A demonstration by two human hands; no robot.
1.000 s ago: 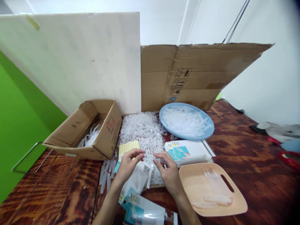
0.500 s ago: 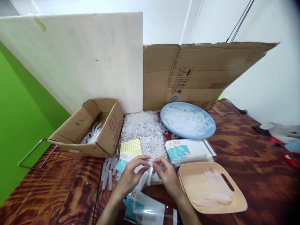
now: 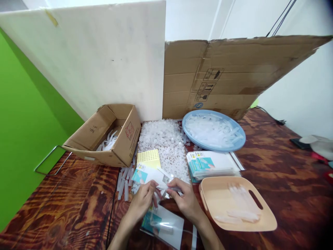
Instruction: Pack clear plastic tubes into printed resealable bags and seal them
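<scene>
1. The surface [image 3: 83, 205] is wooden, red-brown with dark grain, and a seam crosses it left of the hands.
2. The left hand [image 3: 142, 199] and right hand [image 3: 186, 198] are close together, fingertips narrowed, pinching the clear end of a white-and-teal packet [image 3: 148, 174]; exactly what lies between the fingers is too small to tell.
3. That packet lies over a spread of small clear pieces [image 3: 163, 133], below a yellow dotted sheet [image 3: 149, 158].
4. A second packet [image 3: 171, 222] lies between the forearms.
5. Left: an open cardboard box [image 3: 131, 140] with pale strips inside; more strips [image 3: 126, 185] lie just beside it on the wood.
6. Right: a blue basin [image 3: 242, 141] full of translucent strips, a stack of packets [image 3: 208, 163], and a peach tray [image 3: 217, 196] holding a few strips.
7. Behind stand a white board [image 3: 104, 52] and a cardboard sheet [image 3: 239, 73] with printed handling symbols.
8. A green panel [image 3: 23, 139] fills the left; a pale wall [image 3: 309, 97] and dark cords [image 3: 284, 17] show at right.
</scene>
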